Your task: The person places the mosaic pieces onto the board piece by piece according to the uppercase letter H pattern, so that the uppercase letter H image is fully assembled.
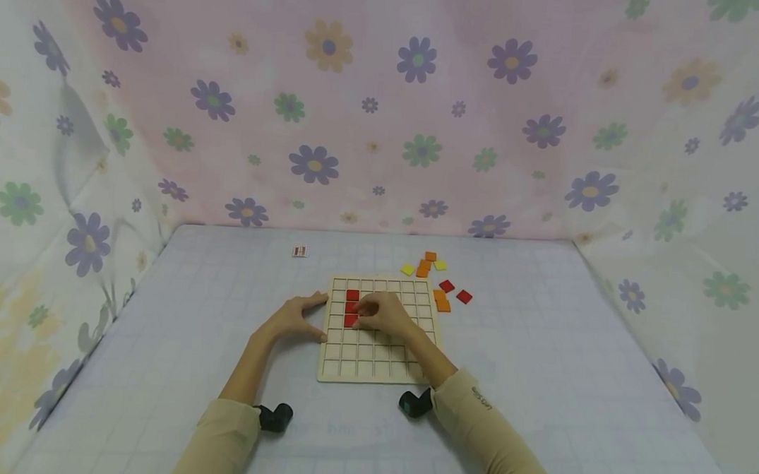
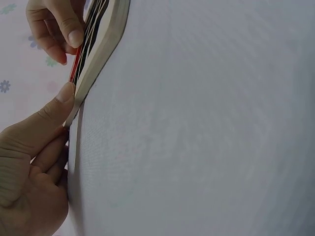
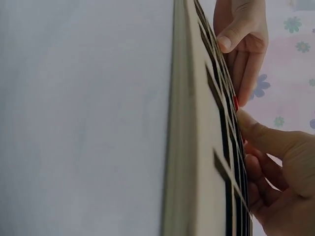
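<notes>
In the head view a light wooden grid board (image 1: 373,371) lies on the table. Three red square tiles (image 1: 352,295) stand in one column in its upper left part. My left hand (image 1: 293,318) rests along the board's left edge, thumb and fingers spread apart; in the left wrist view its thumb (image 2: 65,93) touches the rim. Over the board, my right hand (image 1: 385,313) reaches to the red column, its fingertips at the lower tiles. A gap shows between its thumb (image 2: 75,38) and bent fingers in the left wrist view. The right hand partly covers the tiles.
Beyond the board's upper right corner lie several loose orange tiles (image 1: 423,268), two yellow tiles (image 1: 440,265) and two red tiles (image 1: 464,296). A small printed card (image 1: 300,251) lies toward the back. Flowered cloth (image 1: 384,124) hangs behind the table (image 1: 189,370) and at both sides.
</notes>
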A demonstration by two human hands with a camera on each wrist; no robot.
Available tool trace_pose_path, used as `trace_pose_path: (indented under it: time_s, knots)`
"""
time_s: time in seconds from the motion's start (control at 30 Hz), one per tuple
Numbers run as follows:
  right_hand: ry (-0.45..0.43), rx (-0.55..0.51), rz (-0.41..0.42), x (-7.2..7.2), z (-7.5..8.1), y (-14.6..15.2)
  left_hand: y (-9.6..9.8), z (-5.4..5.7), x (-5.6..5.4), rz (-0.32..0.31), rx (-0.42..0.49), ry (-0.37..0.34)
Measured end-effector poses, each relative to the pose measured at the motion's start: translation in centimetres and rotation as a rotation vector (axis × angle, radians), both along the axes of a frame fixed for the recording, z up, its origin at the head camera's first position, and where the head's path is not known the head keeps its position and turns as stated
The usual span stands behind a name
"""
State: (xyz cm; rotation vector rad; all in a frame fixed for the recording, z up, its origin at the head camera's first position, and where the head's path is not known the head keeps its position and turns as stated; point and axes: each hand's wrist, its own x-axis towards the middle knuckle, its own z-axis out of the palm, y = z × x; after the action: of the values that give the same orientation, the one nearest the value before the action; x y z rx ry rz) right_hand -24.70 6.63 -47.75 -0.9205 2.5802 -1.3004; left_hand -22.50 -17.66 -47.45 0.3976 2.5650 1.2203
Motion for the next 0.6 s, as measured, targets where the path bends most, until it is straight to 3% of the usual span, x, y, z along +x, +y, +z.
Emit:
trace_pose_path:
  time_s: [0.23, 0.43, 0.6]
  knots:
    - [-0.030, -0.007, -0.030, 0.05, 0.28, -0.09, 0.04, 0.02, 0.09, -0.006, 0.015, 0.008]
    - [0.035, 0.029, -0.027, 0.15, -0.23, -0.19, 0.00, -0.15, 0.09, 0.004, 0.007, 0.000]
    - [0.035, -0.023, -0.055, 0.46, -0.14, 0.68, 0.04, -0.15, 0.09, 0.003, 0.006, 0.011]
